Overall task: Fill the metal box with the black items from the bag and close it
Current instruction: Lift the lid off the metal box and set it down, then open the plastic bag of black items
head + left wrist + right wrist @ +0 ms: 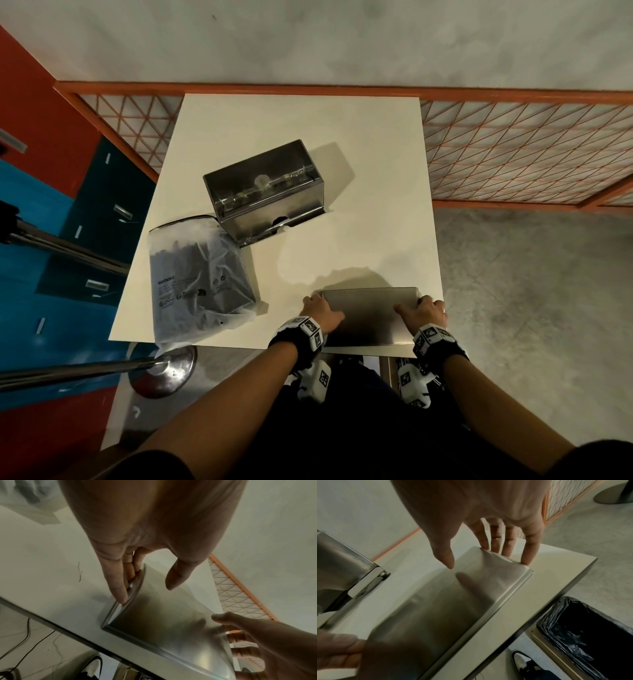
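The metal box point(263, 193) stands near the middle of the white table point(359, 144), turned at an angle, its top showing a glossy, see-through surface with a small pale knob on it. Its flat metal lid point(368, 317) lies apart from it at the near edge of the table, close to the right corner. The left hand point(322, 312) grips the lid's left edge: in the left wrist view its fingers point(118, 586) press along the rim while the thumb hovers over the top face. The right hand point(423, 310) grips the lid's right edge, with its fingertips point(527, 557) curled down over the far side and the thumb held just above the brushed surface, casting a shadow on it. Whether the lid rests on the table or is lifted just clear of it cannot be told. The translucent plastic bag point(202, 277) with the black items inside lies on the left part of the table, just beside the box and well apart from the lid, its near end hanging slightly over the table edge. A bin with a black liner point(590, 632) stands on the floor beside the table's right side.
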Action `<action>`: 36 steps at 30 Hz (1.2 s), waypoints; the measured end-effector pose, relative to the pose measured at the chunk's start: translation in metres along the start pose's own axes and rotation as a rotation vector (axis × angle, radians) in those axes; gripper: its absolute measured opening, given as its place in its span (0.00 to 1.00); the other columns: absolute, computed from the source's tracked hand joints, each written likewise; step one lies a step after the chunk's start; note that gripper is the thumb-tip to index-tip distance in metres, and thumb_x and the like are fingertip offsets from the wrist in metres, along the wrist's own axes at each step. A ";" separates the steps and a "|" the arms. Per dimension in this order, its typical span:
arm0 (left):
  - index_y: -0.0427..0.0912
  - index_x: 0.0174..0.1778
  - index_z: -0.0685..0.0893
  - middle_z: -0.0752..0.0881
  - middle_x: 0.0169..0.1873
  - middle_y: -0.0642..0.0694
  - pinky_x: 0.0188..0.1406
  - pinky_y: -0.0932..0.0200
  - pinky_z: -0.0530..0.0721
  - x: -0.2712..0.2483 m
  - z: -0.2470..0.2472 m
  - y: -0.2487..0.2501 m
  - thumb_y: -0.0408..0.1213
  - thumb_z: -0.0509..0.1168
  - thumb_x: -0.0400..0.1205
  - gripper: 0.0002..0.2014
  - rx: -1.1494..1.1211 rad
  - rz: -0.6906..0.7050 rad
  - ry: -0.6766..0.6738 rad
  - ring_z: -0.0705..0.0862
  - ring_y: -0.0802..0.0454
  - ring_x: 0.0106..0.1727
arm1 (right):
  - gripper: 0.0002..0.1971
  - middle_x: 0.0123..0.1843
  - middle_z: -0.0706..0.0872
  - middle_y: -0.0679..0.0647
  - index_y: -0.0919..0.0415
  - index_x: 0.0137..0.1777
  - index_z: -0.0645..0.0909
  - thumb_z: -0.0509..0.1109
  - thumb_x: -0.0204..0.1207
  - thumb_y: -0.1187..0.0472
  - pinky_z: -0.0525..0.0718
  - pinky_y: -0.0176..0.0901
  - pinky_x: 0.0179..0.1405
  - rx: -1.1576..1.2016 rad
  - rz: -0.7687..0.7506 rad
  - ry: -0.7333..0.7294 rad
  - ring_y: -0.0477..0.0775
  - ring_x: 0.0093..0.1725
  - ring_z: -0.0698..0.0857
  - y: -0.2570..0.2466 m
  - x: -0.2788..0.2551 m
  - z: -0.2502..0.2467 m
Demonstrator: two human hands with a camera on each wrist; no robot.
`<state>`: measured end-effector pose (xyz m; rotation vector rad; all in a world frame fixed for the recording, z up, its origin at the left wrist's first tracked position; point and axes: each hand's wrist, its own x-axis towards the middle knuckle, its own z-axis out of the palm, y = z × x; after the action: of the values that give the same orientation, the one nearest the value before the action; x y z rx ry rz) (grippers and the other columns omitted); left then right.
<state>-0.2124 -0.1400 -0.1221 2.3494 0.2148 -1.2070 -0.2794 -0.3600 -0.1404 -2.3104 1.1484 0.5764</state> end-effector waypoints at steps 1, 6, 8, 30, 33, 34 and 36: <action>0.34 0.84 0.60 0.68 0.75 0.34 0.69 0.49 0.76 0.001 0.000 0.000 0.49 0.71 0.79 0.42 0.002 0.004 -0.004 0.75 0.34 0.74 | 0.37 0.68 0.74 0.66 0.68 0.70 0.73 0.74 0.70 0.41 0.73 0.58 0.71 -0.002 0.000 0.000 0.70 0.68 0.73 0.000 0.000 0.000; 0.32 0.82 0.62 0.68 0.75 0.34 0.68 0.50 0.77 0.002 0.000 0.002 0.48 0.69 0.80 0.39 0.001 -0.010 0.009 0.76 0.35 0.73 | 0.40 0.69 0.74 0.67 0.69 0.72 0.72 0.75 0.69 0.40 0.74 0.59 0.70 -0.030 -0.002 -0.003 0.70 0.68 0.74 -0.003 0.002 0.000; 0.31 0.80 0.65 0.71 0.73 0.34 0.66 0.50 0.78 0.003 -0.002 0.002 0.47 0.69 0.79 0.38 -0.007 -0.023 0.014 0.77 0.35 0.71 | 0.41 0.69 0.73 0.67 0.69 0.72 0.71 0.75 0.69 0.40 0.74 0.59 0.70 -0.044 -0.001 -0.002 0.70 0.68 0.74 -0.003 0.002 -0.001; 0.42 0.59 0.87 0.89 0.54 0.40 0.56 0.52 0.81 -0.021 -0.170 -0.162 0.36 0.65 0.85 0.09 -0.366 -0.040 0.540 0.86 0.40 0.57 | 0.11 0.52 0.88 0.56 0.56 0.51 0.86 0.70 0.76 0.50 0.82 0.46 0.56 -0.222 -0.578 -0.490 0.60 0.55 0.84 -0.228 -0.060 0.067; 0.41 0.65 0.85 0.85 0.61 0.38 0.64 0.51 0.79 -0.020 -0.190 -0.194 0.35 0.68 0.83 0.15 -0.403 -0.143 0.635 0.84 0.36 0.63 | 0.10 0.45 0.87 0.55 0.54 0.47 0.84 0.72 0.74 0.49 0.90 0.53 0.48 -0.156 -0.533 -0.558 0.58 0.44 0.87 -0.252 -0.068 0.089; 0.41 0.68 0.82 0.82 0.63 0.35 0.67 0.47 0.79 -0.019 -0.195 -0.203 0.37 0.67 0.82 0.17 -0.409 -0.187 0.652 0.82 0.33 0.64 | 0.11 0.45 0.88 0.56 0.55 0.49 0.85 0.73 0.73 0.49 0.91 0.54 0.45 -0.127 -0.520 -0.567 0.59 0.43 0.88 -0.259 -0.070 0.096; 0.40 0.72 0.77 0.77 0.66 0.31 0.71 0.41 0.77 -0.016 -0.202 -0.216 0.41 0.68 0.82 0.22 -0.409 -0.277 0.650 0.79 0.30 0.67 | 0.18 0.51 0.88 0.58 0.56 0.58 0.84 0.74 0.71 0.49 0.92 0.55 0.43 -0.072 -0.499 -0.575 0.61 0.47 0.89 -0.270 -0.069 0.106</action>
<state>-0.1522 0.1476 -0.0854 2.2977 0.9320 -0.3987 -0.1128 -0.1132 -0.1206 -2.1507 0.2772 0.9978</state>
